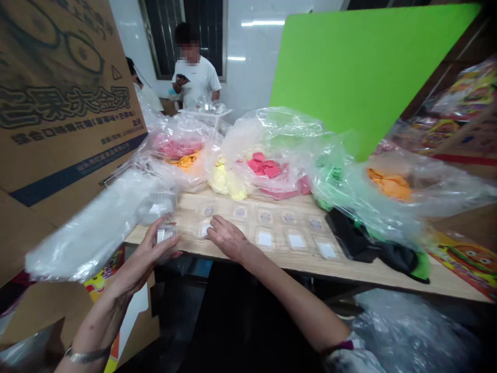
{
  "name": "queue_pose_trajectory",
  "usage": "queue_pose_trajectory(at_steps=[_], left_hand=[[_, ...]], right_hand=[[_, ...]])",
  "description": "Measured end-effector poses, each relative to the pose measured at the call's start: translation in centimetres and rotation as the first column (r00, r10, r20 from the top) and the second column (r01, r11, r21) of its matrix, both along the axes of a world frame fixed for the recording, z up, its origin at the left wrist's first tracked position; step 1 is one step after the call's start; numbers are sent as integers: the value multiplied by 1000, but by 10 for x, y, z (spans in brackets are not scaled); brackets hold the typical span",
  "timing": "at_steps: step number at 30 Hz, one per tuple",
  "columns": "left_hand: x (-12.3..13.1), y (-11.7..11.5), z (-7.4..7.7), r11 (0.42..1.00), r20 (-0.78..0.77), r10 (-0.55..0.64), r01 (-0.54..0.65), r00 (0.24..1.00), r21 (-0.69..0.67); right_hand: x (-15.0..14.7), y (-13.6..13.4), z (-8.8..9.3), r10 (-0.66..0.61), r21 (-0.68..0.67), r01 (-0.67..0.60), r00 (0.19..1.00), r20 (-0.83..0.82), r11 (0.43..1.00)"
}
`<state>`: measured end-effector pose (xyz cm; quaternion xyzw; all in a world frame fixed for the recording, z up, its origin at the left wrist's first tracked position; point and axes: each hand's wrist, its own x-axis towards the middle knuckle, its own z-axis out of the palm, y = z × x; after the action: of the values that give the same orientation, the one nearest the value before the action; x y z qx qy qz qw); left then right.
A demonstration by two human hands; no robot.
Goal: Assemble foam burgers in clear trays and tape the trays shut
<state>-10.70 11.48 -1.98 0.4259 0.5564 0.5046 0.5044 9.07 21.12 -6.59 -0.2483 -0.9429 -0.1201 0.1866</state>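
My left hand (153,247) is wrapped around a small stack of clear plastic boxes (166,233) at the table's front edge. A white square shows through the plastic. To its right, my right hand (227,237) reaches over the front row with curled, pinched fingers. Its fingertips are at a clear plastic box (203,229) with a white square inside; whether they grip anything is hidden. Two rows of open clear boxes lie across the wooden table. White squares (265,239) show in the front half and small grey round pieces (265,216) in the back half.
Plastic bags of pink pieces (264,166), orange pieces (389,185) and green pieces (334,173) line the back. A black box (351,235) lies right of the rows. A large carton (66,103) stands left, beside a long clear bag (93,228). Another person (198,75) stands behind.
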Motion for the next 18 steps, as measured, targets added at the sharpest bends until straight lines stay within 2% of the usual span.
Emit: queue_pose_trajectory(at_steps=[3,6,7,9,12,15,18], left_hand=[[-1,3,-6,1000,-56,-9,9,998,-1],[3,6,-12,999,-26,-9,8,1000,-45],[6,6,-14,998,-6,-13,12,1000,-57],[16,5,-17,998,40,-40,42,998,-50],[35,3,-20,995,103,-100,100,990,14],[50,1,-19,987,153,-154,147,976,59],[52,1,-16,979,247,-201,191,948,65]], right_hand=[[4,0,-2,-119,-34,120,992,39,992],[10,-18,7,-183,-111,170,976,-121,979],[11,-26,12,-165,-163,132,964,-209,978],[11,-43,21,-78,-270,-33,918,-388,962],[7,-59,27,8,-360,-249,832,-554,899],[5,-61,22,-3,-417,-318,793,-609,851],[10,-55,16,3,-462,-385,771,-637,799]])
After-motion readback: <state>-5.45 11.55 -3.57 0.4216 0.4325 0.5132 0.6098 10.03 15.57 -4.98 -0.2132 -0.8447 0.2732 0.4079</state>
